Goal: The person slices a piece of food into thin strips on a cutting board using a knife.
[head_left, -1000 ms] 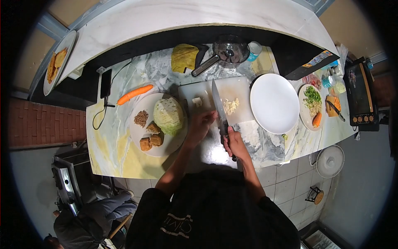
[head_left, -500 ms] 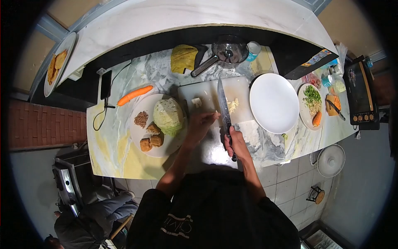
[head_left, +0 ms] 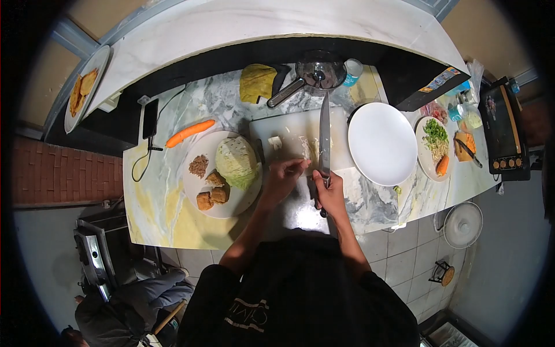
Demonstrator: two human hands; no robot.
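Observation:
My right hand (head_left: 330, 194) is wrapped round the handle of a large knife (head_left: 325, 136), whose blade points away from me over the cutting board (head_left: 272, 124). Just left of the handle, the fingertips of my left hand (head_left: 283, 179) are pinched together at the board's near edge; whatever they hold is too small to make out. Thin pale shreds (head_left: 309, 148) lie on the board left of the blade, which hides part of the pile. A small white piece (head_left: 275, 142) rests on the board's left side.
Left is a plate (head_left: 198, 142) with cabbage, tofu-like pieces and brown minced food; beyond it, a carrot (head_left: 189, 133). Right are an empty white plate (head_left: 383, 144) and a plate of chopped greens (head_left: 435, 136). Behind stands a pan (head_left: 321, 72). A person (head_left: 124, 303) is at lower left.
The knife has moved right, its blade now pointing more straight ahead. Some shreds now show left of the blade. My left hand has shifted slightly right and nearer to me.

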